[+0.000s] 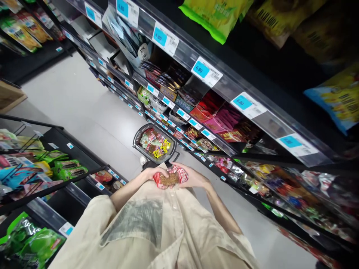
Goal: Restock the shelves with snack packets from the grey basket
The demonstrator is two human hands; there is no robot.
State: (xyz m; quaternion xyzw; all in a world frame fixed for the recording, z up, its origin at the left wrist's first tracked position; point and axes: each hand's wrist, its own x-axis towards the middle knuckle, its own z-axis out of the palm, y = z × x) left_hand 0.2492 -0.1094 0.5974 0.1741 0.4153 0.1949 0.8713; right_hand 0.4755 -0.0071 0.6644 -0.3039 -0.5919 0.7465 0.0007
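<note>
Both hands hold a red snack packet (170, 178) with a clear window that shows brown food, close in front of my shirt. My left hand (153, 173) grips its left end, thumb laid over the top. Around the right end my right hand (193, 177) is closed, its fingers mostly hidden behind the packet. Just beyond the hands, a dark shopping basket (137, 144) stands on the floor. Inside it lie several red packets (153, 135) and some yellow packets (162, 149).
Shelving with blue price tags (206, 71) runs along the right, holding boxed and bagged snacks. On the left, a lower shelf carries green bags (70, 170). Grey floor (92, 101) stretches between them. A brown carton (9, 97) sits at the far left.
</note>
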